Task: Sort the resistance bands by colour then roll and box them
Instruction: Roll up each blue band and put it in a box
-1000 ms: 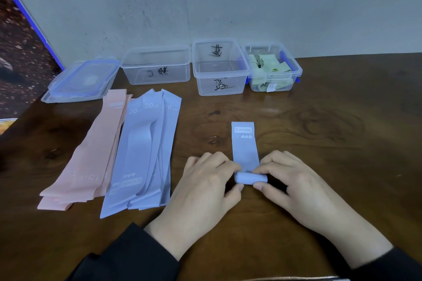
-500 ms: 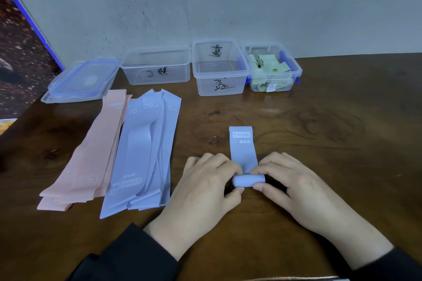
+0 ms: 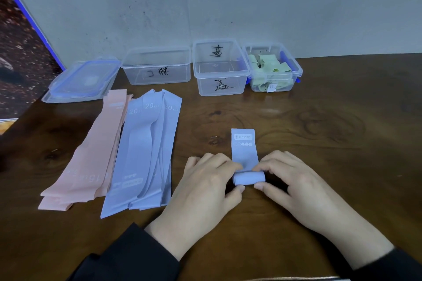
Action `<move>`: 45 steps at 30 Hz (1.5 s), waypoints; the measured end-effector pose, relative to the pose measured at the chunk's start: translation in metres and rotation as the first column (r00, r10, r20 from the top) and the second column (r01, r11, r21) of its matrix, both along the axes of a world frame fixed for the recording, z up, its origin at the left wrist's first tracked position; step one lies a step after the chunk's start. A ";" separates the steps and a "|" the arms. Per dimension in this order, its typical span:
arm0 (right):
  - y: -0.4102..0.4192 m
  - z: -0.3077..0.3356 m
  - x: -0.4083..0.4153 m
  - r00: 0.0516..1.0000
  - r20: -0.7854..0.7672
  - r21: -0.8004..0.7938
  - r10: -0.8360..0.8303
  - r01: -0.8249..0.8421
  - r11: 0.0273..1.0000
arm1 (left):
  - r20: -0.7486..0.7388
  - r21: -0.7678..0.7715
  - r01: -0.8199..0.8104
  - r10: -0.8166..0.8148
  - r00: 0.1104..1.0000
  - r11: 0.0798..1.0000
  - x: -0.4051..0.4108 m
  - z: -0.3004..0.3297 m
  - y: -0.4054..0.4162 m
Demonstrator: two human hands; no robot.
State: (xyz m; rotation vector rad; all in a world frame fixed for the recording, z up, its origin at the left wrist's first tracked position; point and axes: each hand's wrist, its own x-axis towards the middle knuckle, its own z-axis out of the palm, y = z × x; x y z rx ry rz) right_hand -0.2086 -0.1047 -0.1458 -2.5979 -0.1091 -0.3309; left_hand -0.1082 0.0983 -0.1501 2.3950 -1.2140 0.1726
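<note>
A blue resistance band (image 3: 244,153) lies on the wooden table (image 3: 319,143), its near end wound into a small roll (image 3: 249,178). My left hand (image 3: 205,187) pinches the roll's left end between thumb and fingers. My right hand (image 3: 294,185) pinches the right end the same way. The unrolled tail points away from me and shows a MEDIUM label. To the left lie a pile of flat blue bands (image 3: 146,150) and a pile of pink bands (image 3: 91,155).
Three clear boxes stand along the wall: a left box (image 3: 157,66) and a middle box (image 3: 219,68), both holding nothing, and a right box (image 3: 272,70) with green bands inside. Stacked lids (image 3: 80,82) lie at the far left.
The roll has grown and the flat tail of the blue band has become shorter, its far end drawing toward my hands. Both hands stay on the roll.
</note>
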 end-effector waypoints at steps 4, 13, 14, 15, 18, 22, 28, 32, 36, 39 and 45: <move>0.000 -0.001 0.000 1.000 -0.007 -0.004 0.005 -0.005 1.000 | -0.017 0.002 0.009 -0.009 1.000 1.000 0.000 0.000 0.000; 0.000 0.000 0.000 1.000 -0.018 0.004 -0.017 0.017 1.000 | -0.018 -0.006 0.008 -0.008 1.000 1.000 0.000 0.001 0.000; 0.000 0.000 0.001 1.000 -0.021 0.003 -0.013 0.014 1.000 | -0.019 -0.007 0.004 -0.005 1.000 1.000 0.000 0.000 0.000; 0.000 -0.001 0.001 1.000 -0.022 0.001 -0.010 0.011 1.000 | -0.020 -0.006 0.003 -0.003 1.000 1.000 0.000 0.000 0.000; 0.000 -0.002 0.000 1.000 -0.018 0.000 -0.011 0.011 1.000 | -0.022 -0.005 0.005 -0.005 1.000 1.000 0.000 0.000 0.000; 0.000 0.000 -0.001 0.999 -0.022 0.012 -0.024 0.024 1.000 | -0.007 -0.020 0.008 -0.008 1.000 1.000 -0.001 0.001 0.000; -0.001 -0.001 0.000 1.000 -0.020 -0.002 -0.012 0.012 1.000 | 0.015 -0.017 -0.028 0.028 0.999 0.999 0.001 -0.002 0.000; 0.000 -0.001 0.000 1.000 -0.019 0.007 -0.017 0.017 1.000 | 0.027 -0.012 -0.028 0.029 0.999 1.000 0.000 -0.001 0.000; 0.000 0.000 0.000 0.999 -0.034 0.004 -0.026 0.026 1.000 | 0.016 -0.009 -0.026 0.026 1.000 1.000 0.000 -0.001 0.001; -0.001 0.001 0.001 0.999 -0.036 0.002 -0.028 0.028 1.000 | 0.005 -0.010 -0.031 0.031 1.000 0.999 -0.001 -0.001 0.001; 0.000 0.000 0.000 0.999 -0.028 0.032 -0.027 0.028 0.999 | 0.005 -0.012 -0.030 0.030 1.000 0.999 0.001 -0.002 0.000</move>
